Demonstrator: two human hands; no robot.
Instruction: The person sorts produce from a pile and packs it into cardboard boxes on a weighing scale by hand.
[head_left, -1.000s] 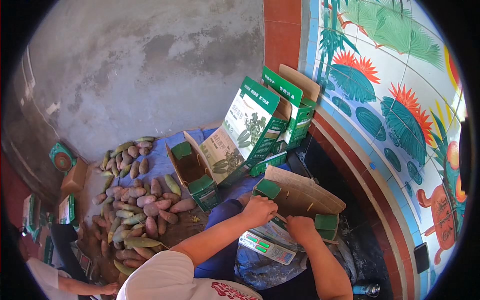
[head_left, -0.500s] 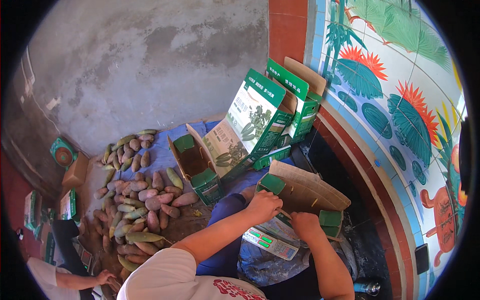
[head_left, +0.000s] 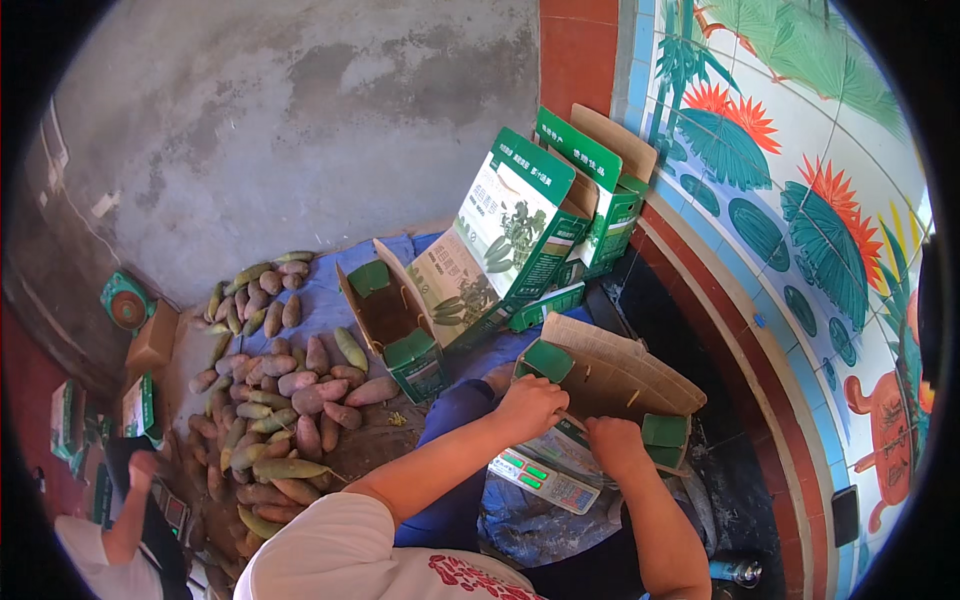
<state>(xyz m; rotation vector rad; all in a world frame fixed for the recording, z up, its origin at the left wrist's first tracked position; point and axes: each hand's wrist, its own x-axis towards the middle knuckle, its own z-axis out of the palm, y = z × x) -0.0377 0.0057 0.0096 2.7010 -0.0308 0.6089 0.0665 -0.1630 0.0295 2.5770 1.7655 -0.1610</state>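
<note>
An open green cardboard box rests in front of me with its long flap raised at the back. My left hand is closed over the box's near edge, its knuckles up. Beside it, my right hand grips the same edge a little further right. Just under the hands is a digital scale with lit green displays and a keypad, partly hidden by the near wall of the box. The fingertips on the inner side of the edge cannot be seen.
A pile of long reddish and green root vegetables lies to the left on a blue sheet. Another open box and upright printed boxes stand ahead. A co-worker sits at the lower left. The painted tile wall curves along the right.
My hands keep their hold on the box edge, with barely any shift. At the lower left, the co-worker's hand has drawn back from the pile and risen.
</note>
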